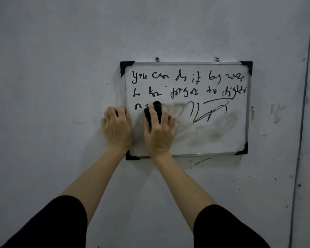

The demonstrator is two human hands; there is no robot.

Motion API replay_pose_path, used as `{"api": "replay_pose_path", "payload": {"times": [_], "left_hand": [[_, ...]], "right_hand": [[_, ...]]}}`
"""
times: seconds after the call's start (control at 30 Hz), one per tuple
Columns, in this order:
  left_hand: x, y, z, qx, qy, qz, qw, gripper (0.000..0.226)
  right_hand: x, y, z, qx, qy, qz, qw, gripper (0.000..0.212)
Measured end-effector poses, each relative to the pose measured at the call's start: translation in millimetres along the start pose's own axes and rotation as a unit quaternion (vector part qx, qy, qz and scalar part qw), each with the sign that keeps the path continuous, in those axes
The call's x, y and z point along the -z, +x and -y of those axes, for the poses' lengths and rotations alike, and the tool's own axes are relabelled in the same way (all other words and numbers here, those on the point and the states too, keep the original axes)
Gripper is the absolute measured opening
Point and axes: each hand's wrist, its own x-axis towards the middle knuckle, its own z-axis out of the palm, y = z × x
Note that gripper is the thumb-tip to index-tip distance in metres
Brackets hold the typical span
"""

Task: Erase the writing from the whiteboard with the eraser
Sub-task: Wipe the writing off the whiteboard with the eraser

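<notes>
Here the right hand [158, 129] is clamped around the black eraser [153, 113], index finger laid along its back and the other fingers curled down its side, pressing it flat to the whiteboard [222, 140] at about nine o'clock of the writing surface, on the third line of text. The left hand [116, 126] holds nothing; it is spread flat with fingers bent, straddling the board's left frame at nine o'clock, partly on the wall [61, 86], evidently bracing the board. Just to the eraser's nine o'clock side a couple of small letters [139, 106] remain; toward three o'clock lies a grey smear where ink is half wiped, then a looping scrawl [209, 111] in full black. The two upper lines of writing [188, 77], from ten through two o'clock of the board, look untouched, and the lower half is cloudy with smudge. The board hangs from two small hooks [157, 59] at twelve o'clock, so I judge the main risk is a hard upward or sideways stroke lifting or swinging it off them if the bracing hand eases. A second risk is smearing: the eraser appears loaded with ink, and light passes could spread grey haze. Running past the frame could also mark the wall, which already carries dark streaks below at six o'clock.
</notes>
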Motion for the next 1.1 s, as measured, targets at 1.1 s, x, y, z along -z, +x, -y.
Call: {"api": "replay_pose_path", "payload": {"times": [1.1], "left_hand": [[-1.2,8.9,8.2,-0.062,0.030,-0.044,0.997,0.018]], "right_hand": [[-2.9,32.0,-8.0,0.108,-0.025,-0.004,0.994,0.040]]}}
